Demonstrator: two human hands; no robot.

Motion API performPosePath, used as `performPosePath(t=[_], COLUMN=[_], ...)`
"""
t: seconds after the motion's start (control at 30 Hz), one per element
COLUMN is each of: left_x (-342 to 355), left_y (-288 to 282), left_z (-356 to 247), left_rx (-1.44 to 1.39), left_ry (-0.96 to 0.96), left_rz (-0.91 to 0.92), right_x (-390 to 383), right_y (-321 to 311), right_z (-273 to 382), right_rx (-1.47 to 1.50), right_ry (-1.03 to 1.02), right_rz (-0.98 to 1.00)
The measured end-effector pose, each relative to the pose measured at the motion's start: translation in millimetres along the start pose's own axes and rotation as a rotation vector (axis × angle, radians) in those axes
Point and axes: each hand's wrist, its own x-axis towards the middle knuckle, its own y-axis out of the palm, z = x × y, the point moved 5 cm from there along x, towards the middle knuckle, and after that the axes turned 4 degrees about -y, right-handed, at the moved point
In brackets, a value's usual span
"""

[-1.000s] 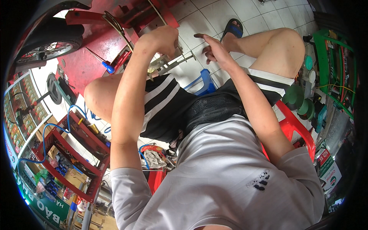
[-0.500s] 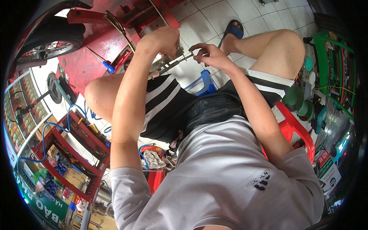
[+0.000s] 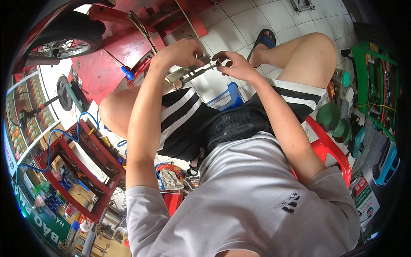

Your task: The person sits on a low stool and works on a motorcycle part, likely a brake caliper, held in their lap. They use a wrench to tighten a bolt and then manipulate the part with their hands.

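My left hand (image 3: 186,53) is curled over the brass-coloured metal fixture (image 3: 180,75) above my lap, gripping it. My right hand (image 3: 233,66) has its thumb and fingers bent round a small dark metal piece (image 3: 218,63) at the right end of the fixture's rod. Part of the fixture is hidden under my left fingers. Just left of it, a blue-handled screwdriver (image 3: 126,72) and a red tool lie on the red metal platform (image 3: 98,73).
A motorcycle wheel (image 3: 64,45) is at upper left, a red tool cart (image 3: 64,158) with a blue hose at lower left. A blue stool (image 3: 233,94) stands below my hands. My red chair (image 3: 332,154), green rack (image 3: 370,85) and green containers (image 3: 329,115) are on the right.
My right hand has moved up to the fixture's right end and its fingers have closed round the small piece. My left hand has shifted slightly on the fixture. The view has shifted a little.
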Motion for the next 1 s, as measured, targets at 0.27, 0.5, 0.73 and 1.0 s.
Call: performPosePath(t=[0.27,0.5,0.73,1.0], left_x=[3.3,7.0,6.7,30.5], left_y=[20.4,34.8,35.8,37.1], left_z=[23.1,31.6,23.4,48.8], left_rx=[-0.142,-0.63,-0.838,-0.542], left_ry=[-0.051,-0.339,-0.373,-0.319], left_rz=[0.006,-0.059,0.109,0.119], right_x=[-11.0,-14.2,0.1,9.5], right_y=[-4.7,-9.6,-16.6,-12.0], right_z=[24.9,48.7,59.2,75.7], right_rx=[-0.143,0.048,-0.019,0.013], right_ry=[0.032,0.077,0.113,0.311], right_rz=[0.092,0.075,0.032,0.119])
